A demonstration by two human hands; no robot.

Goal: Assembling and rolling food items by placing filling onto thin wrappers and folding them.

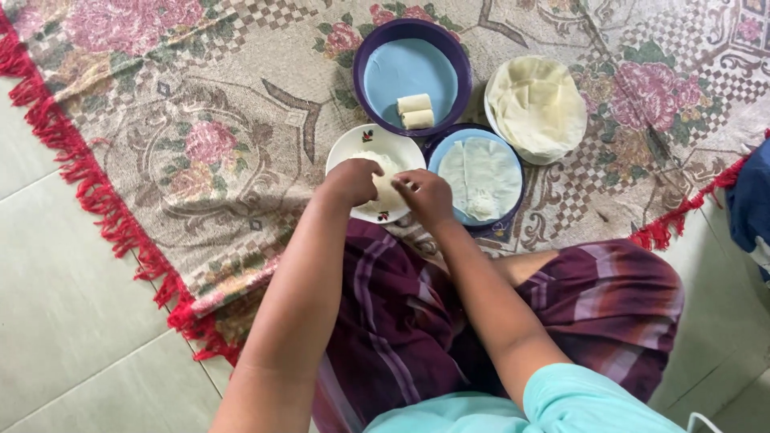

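Observation:
My left hand [350, 180] and my right hand [425, 195] meet over a small white plate [355, 144] with a flower print. Both pinch a pale lump of white filling [390, 186] lying on it. To the right, a blue plate [508, 215] carries a thin pale wrapper sheet [481, 172] with a dab of filling near its front edge. Behind them a purple tray [365, 60] with a light blue floor holds two finished pale rolls [415, 111]. A stack of round wrappers [536, 104] lies on a white plate at the right.
Everything sits on a floral rug [208, 136] with a red fringe [76, 172], laid on pale floor tiles [72, 321]. My crossed legs in purple striped cloth [401, 321] fill the near middle. Dark blue fabric [752, 204] shows at the right edge.

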